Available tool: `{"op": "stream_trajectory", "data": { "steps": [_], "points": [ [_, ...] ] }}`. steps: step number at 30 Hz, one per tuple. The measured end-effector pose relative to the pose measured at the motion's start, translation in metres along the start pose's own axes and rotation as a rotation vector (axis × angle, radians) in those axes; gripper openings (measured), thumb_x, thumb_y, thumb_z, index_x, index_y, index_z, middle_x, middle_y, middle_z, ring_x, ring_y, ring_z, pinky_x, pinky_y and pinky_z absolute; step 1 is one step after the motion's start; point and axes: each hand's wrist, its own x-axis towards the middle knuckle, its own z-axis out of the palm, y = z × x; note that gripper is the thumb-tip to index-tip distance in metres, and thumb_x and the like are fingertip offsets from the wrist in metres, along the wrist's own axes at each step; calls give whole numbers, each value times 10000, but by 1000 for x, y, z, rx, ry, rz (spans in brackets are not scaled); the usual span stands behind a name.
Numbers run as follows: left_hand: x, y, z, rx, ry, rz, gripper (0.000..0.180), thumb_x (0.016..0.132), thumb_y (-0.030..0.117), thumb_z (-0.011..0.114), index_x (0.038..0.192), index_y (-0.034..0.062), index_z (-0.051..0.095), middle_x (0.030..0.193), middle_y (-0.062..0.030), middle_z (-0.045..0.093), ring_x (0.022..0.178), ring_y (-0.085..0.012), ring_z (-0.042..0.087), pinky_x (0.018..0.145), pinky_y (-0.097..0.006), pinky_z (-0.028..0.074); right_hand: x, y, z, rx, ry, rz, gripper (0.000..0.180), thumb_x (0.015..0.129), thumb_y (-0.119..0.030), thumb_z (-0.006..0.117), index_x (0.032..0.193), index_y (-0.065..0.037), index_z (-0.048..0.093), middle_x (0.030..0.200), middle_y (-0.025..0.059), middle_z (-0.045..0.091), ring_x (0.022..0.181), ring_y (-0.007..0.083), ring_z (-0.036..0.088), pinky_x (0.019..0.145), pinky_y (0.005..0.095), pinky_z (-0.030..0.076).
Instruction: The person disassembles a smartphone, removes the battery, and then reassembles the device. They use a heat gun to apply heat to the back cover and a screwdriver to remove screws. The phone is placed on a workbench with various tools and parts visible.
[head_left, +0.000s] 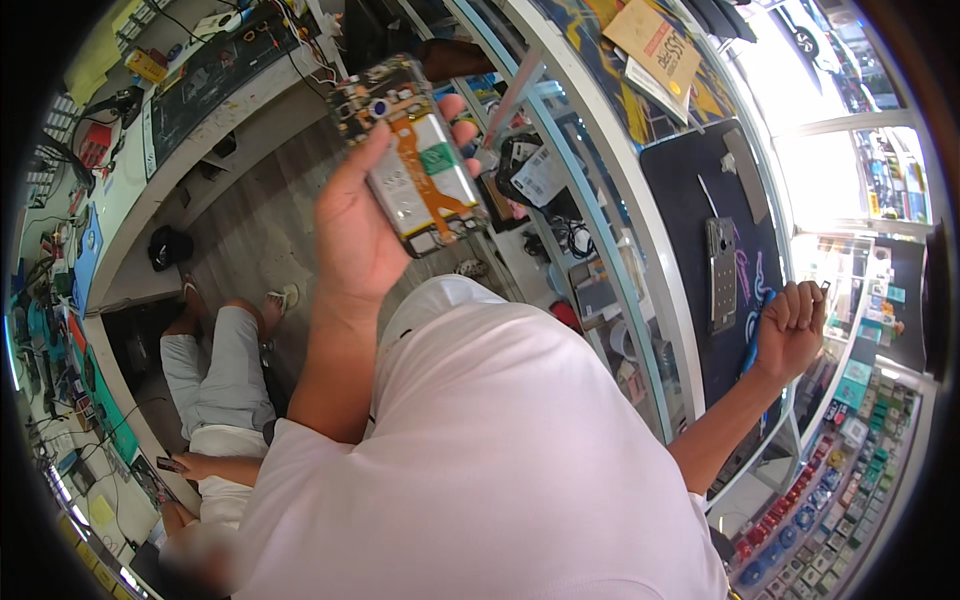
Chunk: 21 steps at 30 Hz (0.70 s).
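Blown-out window glare, fisheye-bent edges

Your left hand (352, 232) holds an opened phone with its back cover off (412, 152): you see a dull silvery foil battery, a glossy orange flex ribbon across it, and a dark, matt circuit board at the top. Your right hand (792, 326) rests on a black matt mat (690, 190) that looks rubbery and smooth. On the mat lies a grey metal-looking phone frame (721, 272) with a faint sheen. The glass table edge (640, 250) beside it shines, framed in smooth white plastic or painted metal. Your white shirt (500, 460) is soft matt cloth.
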Motion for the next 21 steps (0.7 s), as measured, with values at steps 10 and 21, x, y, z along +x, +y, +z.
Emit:
{"op": "stream_trajectory", "data": {
  "steps": [10, 21],
  "points": [
    [-88, 14, -12, 129, 173, -141, 507, 1126, 276, 487, 1544, -9, 473, 1550, -264, 542, 1400, -351, 592, 1145, -543, 527, -132, 120, 29, -28, 162, 380, 274, 1160, -305, 462, 959, -119, 489, 723, -29, 385, 629, 98, 353, 546, 269, 330],
    [-126, -9, -10, 251, 232, -426, 501, 1141, 277, 452, 1573, 24, 444, 1534, -251, 561, 1364, -330, 625, 1094, -529, 572, -226, 217, -258, -1888, 801, 459, 372, 1057, -332, 628, 1180, 18, 667, 995, 187, 778, 930, 463, 712, 853, 509, 545]
  ]
}}
